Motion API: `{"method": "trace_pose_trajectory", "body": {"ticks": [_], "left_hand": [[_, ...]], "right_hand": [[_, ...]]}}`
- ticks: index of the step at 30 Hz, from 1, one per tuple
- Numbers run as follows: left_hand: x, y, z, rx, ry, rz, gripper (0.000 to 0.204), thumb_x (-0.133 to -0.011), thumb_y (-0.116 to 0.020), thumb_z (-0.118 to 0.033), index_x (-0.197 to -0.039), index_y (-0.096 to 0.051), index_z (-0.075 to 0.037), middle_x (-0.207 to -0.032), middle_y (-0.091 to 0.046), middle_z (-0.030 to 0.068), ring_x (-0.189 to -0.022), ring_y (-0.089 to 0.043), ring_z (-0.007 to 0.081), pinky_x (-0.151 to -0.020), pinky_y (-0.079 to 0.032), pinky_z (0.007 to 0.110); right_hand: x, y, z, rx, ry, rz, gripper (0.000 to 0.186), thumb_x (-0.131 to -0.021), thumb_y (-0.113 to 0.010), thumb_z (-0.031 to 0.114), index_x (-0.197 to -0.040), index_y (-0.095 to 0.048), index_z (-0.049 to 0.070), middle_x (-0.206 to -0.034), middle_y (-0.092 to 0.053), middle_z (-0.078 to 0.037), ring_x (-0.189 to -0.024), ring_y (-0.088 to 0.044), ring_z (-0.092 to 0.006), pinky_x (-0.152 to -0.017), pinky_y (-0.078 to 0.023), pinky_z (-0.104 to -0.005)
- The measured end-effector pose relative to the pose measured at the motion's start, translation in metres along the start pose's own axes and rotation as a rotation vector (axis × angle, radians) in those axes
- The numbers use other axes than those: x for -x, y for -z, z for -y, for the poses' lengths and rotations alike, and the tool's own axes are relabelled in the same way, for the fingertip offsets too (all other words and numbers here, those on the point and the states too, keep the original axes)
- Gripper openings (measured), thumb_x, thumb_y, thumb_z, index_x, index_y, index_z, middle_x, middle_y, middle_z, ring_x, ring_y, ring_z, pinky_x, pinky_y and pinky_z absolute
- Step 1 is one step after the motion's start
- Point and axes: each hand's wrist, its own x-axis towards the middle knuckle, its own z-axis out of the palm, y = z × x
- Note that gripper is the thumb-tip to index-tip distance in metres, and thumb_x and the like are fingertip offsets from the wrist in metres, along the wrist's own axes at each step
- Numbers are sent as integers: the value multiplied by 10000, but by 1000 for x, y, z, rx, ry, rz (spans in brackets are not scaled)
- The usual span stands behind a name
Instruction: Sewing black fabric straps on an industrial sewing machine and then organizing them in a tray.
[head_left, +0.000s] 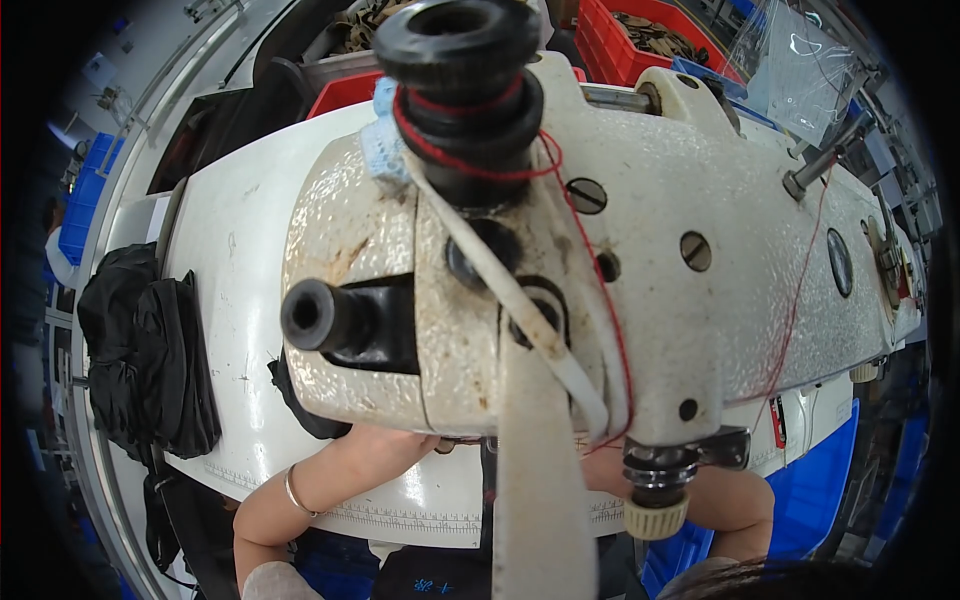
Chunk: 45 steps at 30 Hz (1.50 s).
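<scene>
A large white sewing machine head (650,320) fills the middle of the view and covers most of the work below it. My left hand (405,444) reaches under the machine's front left end; its fingers are hidden. Beside it, a bit of black fabric (305,405) sticks out from under the machine. My right hand (605,468) shows only as a strip of skin behind a pale hanging strap (545,480), so what it touches cannot be seen. A narrow black strip (488,490) hangs over the table's front edge between my arms.
Black fabric pieces (150,350) lie heaped at the table's left end. Red thread (600,290) runs along the machine from its black knob (460,110). A red bin (640,40) stands behind, a blue bin (810,490) at the right. A ruler strip (400,520) lines the front edge.
</scene>
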Motion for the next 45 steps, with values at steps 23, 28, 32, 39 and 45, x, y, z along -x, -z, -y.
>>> {"method": "trace_pose_trajectory", "body": {"ticks": [23, 28, 32, 39, 45], "left_hand": [[12, -9, -3, 11, -19, 231, 276, -613, -621, -43, -886, -647, -12, -900, -594, 138, -832, -592, 298, -751, -482, 402], [8, 2, -12, 25, 31, 283, 299, -619, -599, -45, -910, -623, 18, -893, -565, 159, -839, -581, 323, -726, -481, 428], [9, -7, -15, 39, 50, 197, 304, -608, -606, -49, -905, -634, 9, -905, -573, 140, -851, -578, 309, -722, -476, 428], [10, -9, -14, -7, 36, 126, 333, -587, -613, -58, -915, -649, -15, -934, -595, 123, -864, -586, 283, -702, -475, 410], [14, -10, -13, -59, 13, 90, 346, -572, -631, -67, -915, -646, -17, -929, -595, 102, -867, -579, 265, -720, -481, 408]], "right_hand": [[-12, 23, 13, -339, -420, 139, 219, -668, -592, 157, -804, -596, -15, -836, -563, -198, -812, -524, -333, -642, -451, -433], [-20, 41, 10, -22, -303, 293, 365, -775, -550, 38, -1134, -545, -29, -960, -623, -110, -817, -585, -213, -686, -501, -360], [-23, 46, 4, -79, -286, 269, 282, -732, -563, 89, -992, -569, -19, -910, -603, -145, -804, -565, -261, -668, -479, -392], [-25, 51, -1, -242, -287, 242, 221, -702, -581, 160, -858, -582, 3, -918, -557, -188, -861, -524, -316, -715, -429, -431], [-13, 47, 11, -759, -555, 266, 410, -858, -579, 97, -1253, -492, 28, -1276, -513, -119, -1181, -493, -219, -1029, -369, -362]]}}
